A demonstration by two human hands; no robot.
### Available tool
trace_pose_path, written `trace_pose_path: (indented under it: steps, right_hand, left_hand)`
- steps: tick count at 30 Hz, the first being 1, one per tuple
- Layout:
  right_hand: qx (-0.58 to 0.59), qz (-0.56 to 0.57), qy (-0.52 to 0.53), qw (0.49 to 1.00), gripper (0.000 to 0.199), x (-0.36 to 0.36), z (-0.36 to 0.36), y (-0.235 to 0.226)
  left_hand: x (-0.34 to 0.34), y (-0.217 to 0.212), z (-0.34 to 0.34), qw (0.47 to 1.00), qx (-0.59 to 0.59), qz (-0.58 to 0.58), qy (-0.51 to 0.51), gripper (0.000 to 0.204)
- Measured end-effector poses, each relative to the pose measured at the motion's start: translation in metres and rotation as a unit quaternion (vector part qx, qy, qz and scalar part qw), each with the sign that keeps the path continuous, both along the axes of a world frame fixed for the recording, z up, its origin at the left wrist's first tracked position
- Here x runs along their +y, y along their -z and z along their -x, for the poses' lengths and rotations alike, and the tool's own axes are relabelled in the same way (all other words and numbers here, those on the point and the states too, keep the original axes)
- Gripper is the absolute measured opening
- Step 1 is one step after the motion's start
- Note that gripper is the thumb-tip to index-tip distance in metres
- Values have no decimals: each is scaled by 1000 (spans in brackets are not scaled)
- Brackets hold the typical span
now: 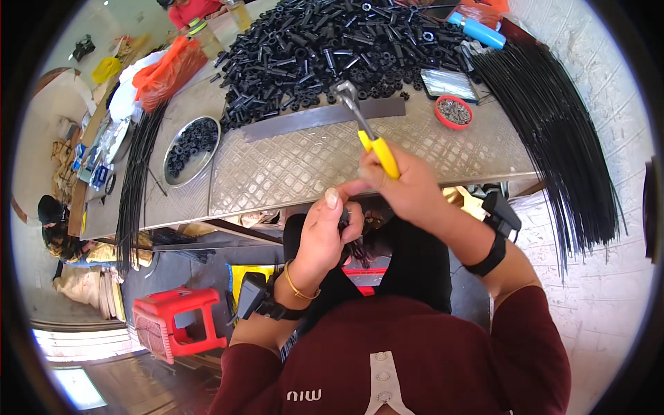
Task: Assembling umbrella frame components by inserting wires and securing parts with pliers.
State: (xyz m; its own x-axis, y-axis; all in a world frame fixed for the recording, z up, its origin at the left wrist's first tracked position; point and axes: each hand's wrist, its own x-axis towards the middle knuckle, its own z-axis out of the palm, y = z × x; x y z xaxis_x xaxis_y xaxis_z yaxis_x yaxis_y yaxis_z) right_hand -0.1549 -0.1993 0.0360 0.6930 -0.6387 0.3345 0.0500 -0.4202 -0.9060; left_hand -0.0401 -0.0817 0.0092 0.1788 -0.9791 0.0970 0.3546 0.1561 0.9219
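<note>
My right hand [408,183] is closed round the yellow grips of a pair of pliers [379,155], whose metal head points away over the table. Its fingertips reach across to my left hand, where the two meet near the table's front edge. My left hand [321,232] is curled with the thumb up, holding a small black part [344,220] that its fingers mostly cover. Beyond the pliers' head lies a large heap of black plastic fittings [311,55]. A flat grey metal bar [318,119] lies along the heap's near edge.
An oval metal tray [168,181] with black rings stands left; a red bowl [454,126] of small metal pieces stands right. Bundles of black rods [574,145] overhang the table's right side. A red plastic stool [176,321] is on the floor. Another person [190,12] sits across the table.
</note>
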Motion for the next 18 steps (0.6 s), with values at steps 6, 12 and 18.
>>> trace_pose_path:
  steps: [6, 12, 18]
  right_hand:
    - [-54, 250, 27, 966, 27, 16, -8, -5]
    - [-26, 241, 19, 970, 26, 16, 1, 1]
    - [1, 139, -20, 990, 22, 16, 0, -2]
  left_hand:
    - [13, 9, -8, 982, 158, 91, 48, 48]
    - [16, 12, -3, 998, 35, 41, 15, 46]
    - [13, 17, -7, 997, 49, 55, 12, 51]
